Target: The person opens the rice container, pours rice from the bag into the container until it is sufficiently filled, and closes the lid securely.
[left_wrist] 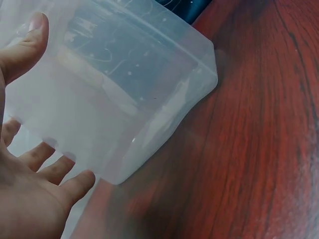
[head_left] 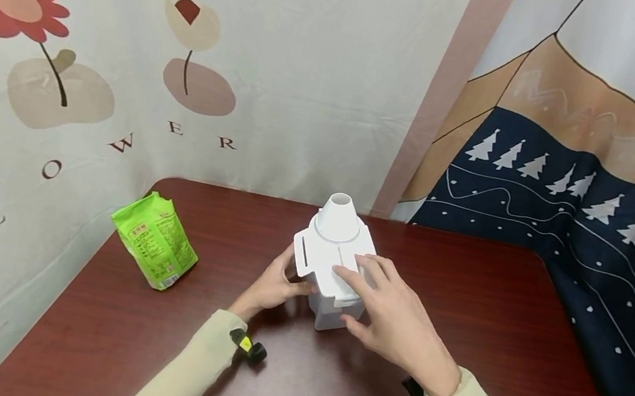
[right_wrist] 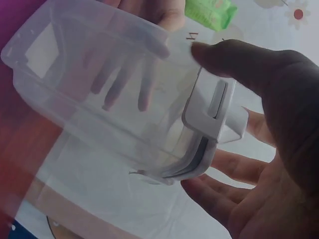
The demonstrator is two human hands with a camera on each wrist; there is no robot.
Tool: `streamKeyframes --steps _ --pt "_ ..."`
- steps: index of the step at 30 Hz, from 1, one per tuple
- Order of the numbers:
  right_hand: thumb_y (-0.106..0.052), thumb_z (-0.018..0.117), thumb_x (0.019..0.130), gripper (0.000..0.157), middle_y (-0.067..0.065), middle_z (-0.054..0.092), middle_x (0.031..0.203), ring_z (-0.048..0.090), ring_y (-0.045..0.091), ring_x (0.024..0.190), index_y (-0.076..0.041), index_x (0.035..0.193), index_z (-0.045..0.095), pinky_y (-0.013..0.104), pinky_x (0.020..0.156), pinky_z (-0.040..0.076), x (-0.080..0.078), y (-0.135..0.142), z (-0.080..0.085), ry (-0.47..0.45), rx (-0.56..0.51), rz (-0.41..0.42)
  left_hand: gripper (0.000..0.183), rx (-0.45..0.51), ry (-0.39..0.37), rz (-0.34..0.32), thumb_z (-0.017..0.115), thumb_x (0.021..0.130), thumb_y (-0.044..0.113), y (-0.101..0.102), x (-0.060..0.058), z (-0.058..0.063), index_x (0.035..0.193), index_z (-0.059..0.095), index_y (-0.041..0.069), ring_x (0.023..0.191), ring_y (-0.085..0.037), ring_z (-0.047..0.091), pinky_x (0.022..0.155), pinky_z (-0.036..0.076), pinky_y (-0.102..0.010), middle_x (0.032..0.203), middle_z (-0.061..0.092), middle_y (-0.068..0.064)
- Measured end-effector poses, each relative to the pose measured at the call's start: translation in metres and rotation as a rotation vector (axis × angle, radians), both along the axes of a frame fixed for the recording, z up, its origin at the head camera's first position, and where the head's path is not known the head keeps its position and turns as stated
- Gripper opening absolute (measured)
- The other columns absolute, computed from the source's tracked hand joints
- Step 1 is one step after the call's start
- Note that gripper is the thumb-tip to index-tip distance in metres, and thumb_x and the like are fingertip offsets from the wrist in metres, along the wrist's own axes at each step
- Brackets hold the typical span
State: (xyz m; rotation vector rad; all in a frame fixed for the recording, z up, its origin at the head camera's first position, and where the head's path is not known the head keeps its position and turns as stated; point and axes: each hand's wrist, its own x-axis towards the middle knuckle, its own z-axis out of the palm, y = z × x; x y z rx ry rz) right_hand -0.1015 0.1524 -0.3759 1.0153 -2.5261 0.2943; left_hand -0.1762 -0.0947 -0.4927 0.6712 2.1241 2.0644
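Note:
A translucent plastic storage container [head_left: 327, 317] stands upright on the table, with a white lid [head_left: 323, 264] on top. At the lid's far end rises a white cone-shaped cap [head_left: 338, 218], narrow end up. My left hand [head_left: 272, 285] holds the container's left side, thumb on the near face and fingers along the side wall. Over the near right part of the lid is my right hand [head_left: 398, 316], its fingers extended across the top and its thumb apart, beside the front. The right wrist view shows a white latch [right_wrist: 207, 99] at the lid's edge, below the thumb.
A bright green printed bag [head_left: 157, 240] sits at the left edge of the dark red-brown table [head_left: 462, 302]. A flower-print curtain [head_left: 309, 87] hangs right behind the table, and a navy tree-print cloth [head_left: 541, 183] hangs at the right.

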Motion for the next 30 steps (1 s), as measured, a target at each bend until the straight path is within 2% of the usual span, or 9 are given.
streamKeyframes --steps 5,9,13,17,25,30 --pt "-0.025 0.095 0.065 0.073 0.013 0.059 0.130 0.057 0.031 0.119 -0.022 0.131 0.063 0.038 0.078 0.062 0.000 -0.004 0.000 0.089 0.044 0.004 0.103 -0.007 -0.014 -0.002 0.082 0.080 -0.006 -0.001 0.000 -0.001 0.162 0.023 0.012 0.135 -0.023 0.053 0.107 0.048 -0.027 0.151 0.047 -0.019" --pt "-0.015 0.091 0.065 0.069 0.014 0.060 0.127 0.059 0.031 0.114 -0.021 0.128 0.064 0.038 0.076 0.061 -0.001 -0.005 0.000 0.128 0.066 0.002 0.103 -0.020 -0.033 0.012 0.081 0.081 -0.006 -0.001 0.000 -0.003 0.163 0.022 0.013 0.138 -0.030 0.050 0.106 0.047 -0.022 0.154 0.044 -0.018" --pt "-0.006 0.085 0.067 0.062 0.015 0.062 0.123 0.060 0.031 0.108 -0.021 0.125 0.066 0.036 0.072 0.061 -0.001 -0.007 0.001 0.154 0.064 -0.003 0.103 -0.024 -0.041 0.014 0.081 0.081 -0.006 0.000 0.000 -0.004 0.163 0.022 0.014 0.140 -0.031 0.048 0.107 0.045 -0.020 0.157 0.042 -0.016" --pt "-0.005 0.087 0.066 0.060 0.015 0.064 0.120 0.062 0.031 0.102 -0.021 0.121 0.069 0.036 0.065 0.060 -0.001 -0.009 0.000 0.184 0.063 -0.017 0.103 -0.024 -0.042 0.012 0.082 0.081 -0.005 0.000 0.001 -0.004 0.163 0.022 0.015 0.141 -0.031 0.047 0.108 0.044 -0.020 0.158 0.041 -0.015" --pt "-0.001 0.084 0.068 0.054 0.018 0.064 0.114 0.061 0.030 0.091 -0.021 0.115 0.068 0.034 0.053 0.055 0.001 -0.014 -0.001 0.226 0.058 -0.039 0.103 -0.029 -0.038 0.008 0.083 0.082 -0.002 -0.001 0.002 -0.002 0.164 0.022 0.017 0.143 -0.030 0.046 0.113 0.042 -0.029 0.158 0.042 -0.013" --pt "0.001 0.081 0.068 0.050 0.019 0.063 0.110 0.060 0.030 0.088 -0.020 0.110 0.066 0.035 0.048 0.052 0.001 -0.016 -0.003 0.243 0.046 -0.042 0.102 -0.033 -0.031 0.006 0.083 0.083 -0.001 0.000 0.003 -0.001 0.164 0.022 0.016 0.142 -0.031 0.046 0.115 0.041 -0.040 0.159 0.041 -0.015"
